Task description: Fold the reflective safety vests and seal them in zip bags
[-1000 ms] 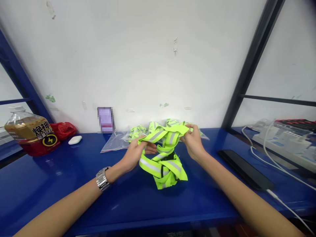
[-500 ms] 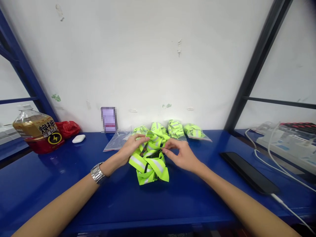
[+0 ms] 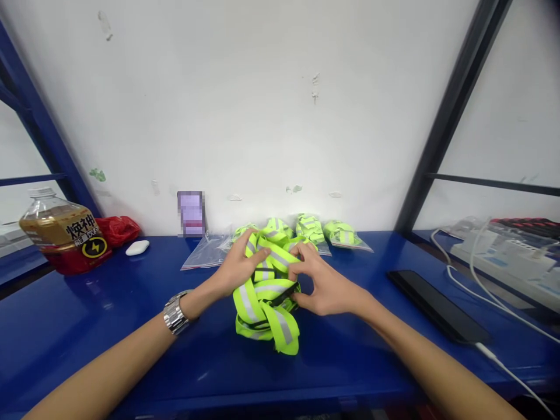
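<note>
Between my hands is a bunched neon yellow-green reflective vest (image 3: 268, 291), made of straps with silver stripes and black parts. My left hand (image 3: 241, 263) grips its upper left side, with the thumb across a strap. At the right side, the fingers and thumb of my right hand (image 3: 321, 280) close on the straps; some fingertips are hidden in the folds. Behind the bundle stand several clear bags of similar neon straps, among them a bagged bundle (image 3: 343, 234) at the right. A flat clear zip bag (image 3: 203, 254) lies behind my left hand.
On the left stand a large drink bottle (image 3: 61, 233), a red plastic bag (image 3: 118, 229) and a white earbud case (image 3: 137, 248). A phone (image 3: 191, 213) leans on the wall. To the right lie a black phone (image 3: 437, 306) on a white cable and power strips (image 3: 503, 251).
The vest bundle has been lifted and drawn toward me, and its lower straps hang nearer the front. My right hand has lowered slightly, and its grip has shifted along the straps.
</note>
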The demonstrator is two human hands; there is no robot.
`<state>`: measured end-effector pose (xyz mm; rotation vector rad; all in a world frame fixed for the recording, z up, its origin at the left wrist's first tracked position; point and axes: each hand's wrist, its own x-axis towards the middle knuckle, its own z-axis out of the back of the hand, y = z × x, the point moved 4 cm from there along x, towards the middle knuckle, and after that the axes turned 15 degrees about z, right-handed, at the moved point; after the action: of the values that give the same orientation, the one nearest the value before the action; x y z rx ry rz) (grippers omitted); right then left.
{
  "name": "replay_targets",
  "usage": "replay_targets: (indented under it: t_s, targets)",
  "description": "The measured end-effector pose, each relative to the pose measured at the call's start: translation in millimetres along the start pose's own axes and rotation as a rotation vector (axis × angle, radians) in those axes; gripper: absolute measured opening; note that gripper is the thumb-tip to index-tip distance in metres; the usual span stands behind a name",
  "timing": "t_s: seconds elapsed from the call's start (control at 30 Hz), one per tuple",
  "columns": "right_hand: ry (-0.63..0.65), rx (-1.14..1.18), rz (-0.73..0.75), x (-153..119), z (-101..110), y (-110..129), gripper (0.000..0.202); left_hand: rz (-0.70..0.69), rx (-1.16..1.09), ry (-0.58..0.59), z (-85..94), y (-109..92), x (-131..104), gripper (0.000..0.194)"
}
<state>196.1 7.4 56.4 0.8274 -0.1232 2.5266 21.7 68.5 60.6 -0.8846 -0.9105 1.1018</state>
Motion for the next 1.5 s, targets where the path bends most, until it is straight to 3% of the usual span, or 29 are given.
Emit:
replay_targets:
  t_s: [0.13,0.23,0.37,0.47,0.53,0.63,0.77,0.83,0.9,1.03,1.1,1.2,1.3,1.33,1.4,1.47,1.5]
  targets:
    - [-0.291,-0.453,-0.050,1.3,1.0,10.9,0.024,-0.202,-0.179,-0.100,16.4,-37.0,16.0,0.029]
    - [-0.448,-0.580,-0.090,-2.3,-0.4,6.3,0.029,-0.307,-0.224,-0.117,22.5,-64.9,33.5,0.030]
    - [-0.435,-0.610,-0.082,-3.9,-1.2,-6.7,0.024,-0.358,-0.313,-0.120,18.2,-92.7,47.8,0.025]
    - [-0.434,-0.641,-0.074,-5.7,3.1,-12.6,0.017,-0.340,-0.382,-0.116,15.0,-101.4,54.3,0.026]
    - [-0.450,-0.607,-0.017,-7.9,9.1,-15.5,0.013,-0.307,-0.412,-0.177,22.3,-100.0,61.9,0.025]
    - [-0.512,-0.497,0.049,-13.8,25.3,-23.8,0.014,-0.193,-0.507,-0.337,49.3,-86.3,80.3,0.022]
    - [-0.714,-0.422,-0.178,-23.6,51.9,-44.5,0.018,0.060,-0.614,-0.543,85.5,-53.8,106.3,0.033]
    - [-0.762,-0.374,-0.220,-23.9,56.7,-50.8,0.018,0.151,-0.599,-0.604,91.5,-38.7,115.4,0.036]
    - [-0.768,-0.370,-0.094,-21.1,56.7,-49.1,0.016,0.195,-0.577,-0.602,88.4,-26.2,122.0,0.035]
    - [-0.627,-0.576,0.225,-19.6,50.9,-32.4,0.019,0.247,-0.455,-0.463,72.4,-7.5,127.1,0.017]
    - [-0.462,-0.638,0.281,-18.3,44.7,-24.8,0.020,0.278,-0.354,-0.425,68.3,-0.9,125.2,0.026]
    - [-0.154,-0.660,0.229,-12.4,27.8,-18.3,0.014,0.261,-0.221,-0.516,67.6,-1.8,113.9,0.037]
    - [0.059,-0.648,0.119,-4.9,7.0,-17.0,0.013,0.056,-0.060,-0.558,54.4,-20.3,84.5,0.034]
    - [0.088,-0.620,0.103,-2.3,0.8,-16.8,0.015,-0.123,0.113,-0.479,41.7,-31.2,69.7,0.030]
    - [0.092,-0.529,0.105,2.6,-8.9,-16.5,0.017,-0.420,0.381,-0.157,6.5,-40.8,34.0,0.035]
    - [0.059,-0.436,0.112,6.1,-14.5,-17.1,0.014,-0.538,0.551,0.091,-22.5,-31.1,-0.1,0.051]
    - [0.052,-0.402,0.111,7.0,-16.5,-18.0,0.012,-0.572,0.621,0.100,-30.5,-22.3,-12.3,0.064]
